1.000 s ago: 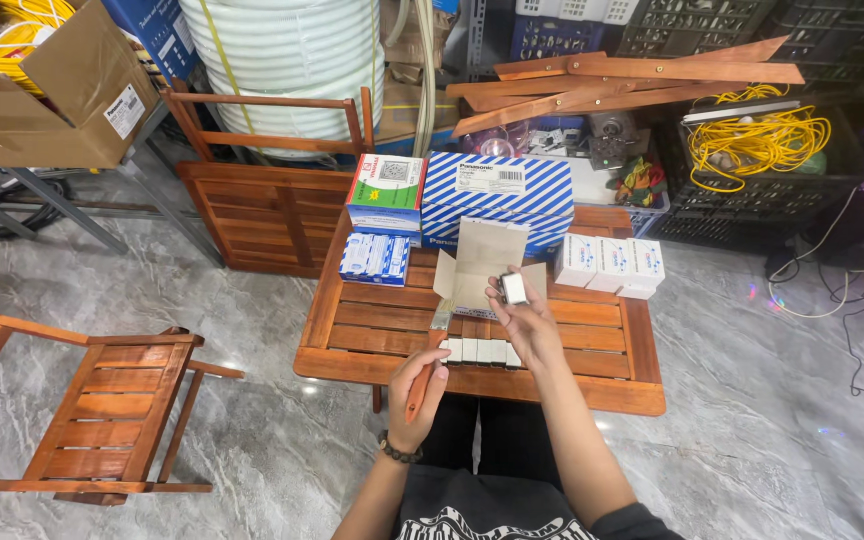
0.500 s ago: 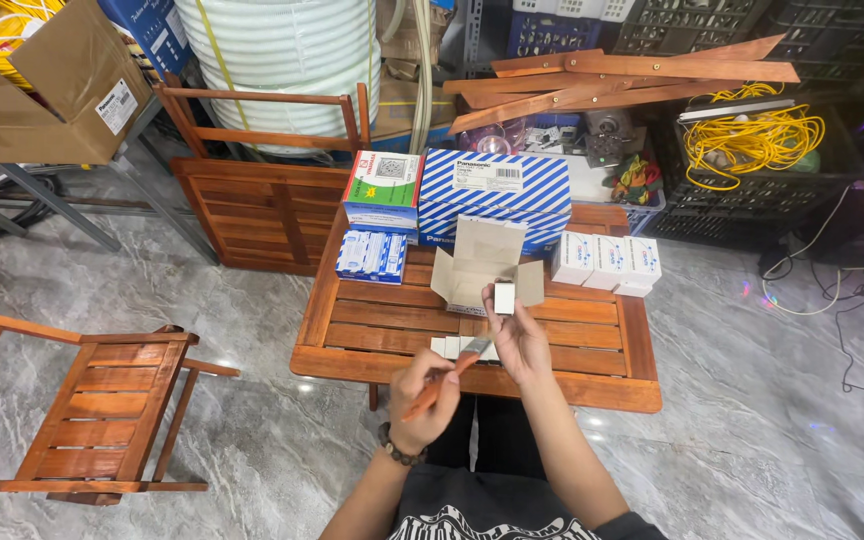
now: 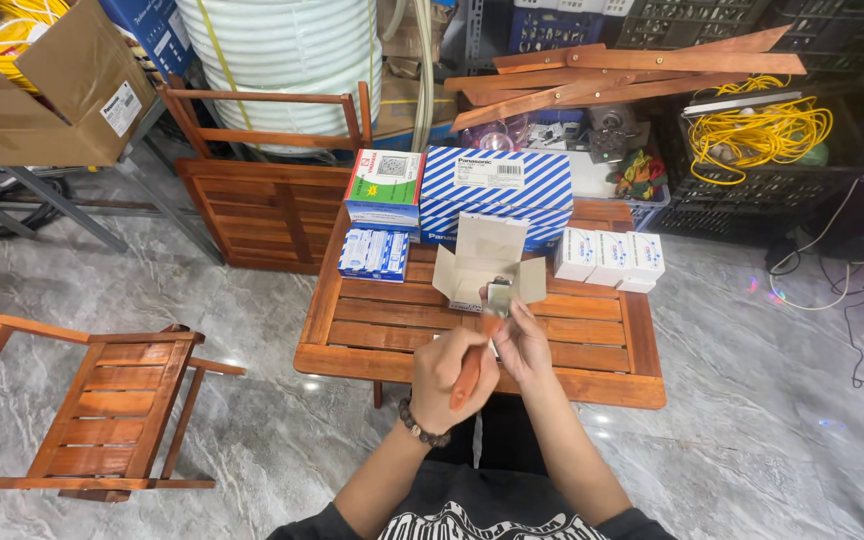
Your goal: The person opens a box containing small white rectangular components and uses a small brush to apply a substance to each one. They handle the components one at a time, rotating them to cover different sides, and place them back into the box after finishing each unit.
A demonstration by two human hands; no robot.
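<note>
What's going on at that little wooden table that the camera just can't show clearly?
Head view only:
- The small grey part in the right hand: too small to tell what it is.
- The orange-handled tool in the left hand: its tip is hidden behind the part and fingers.
- Inside the open cardboard box: blocked by the part and flaps.
- The table near edge: partly covered by both hands.
</note>
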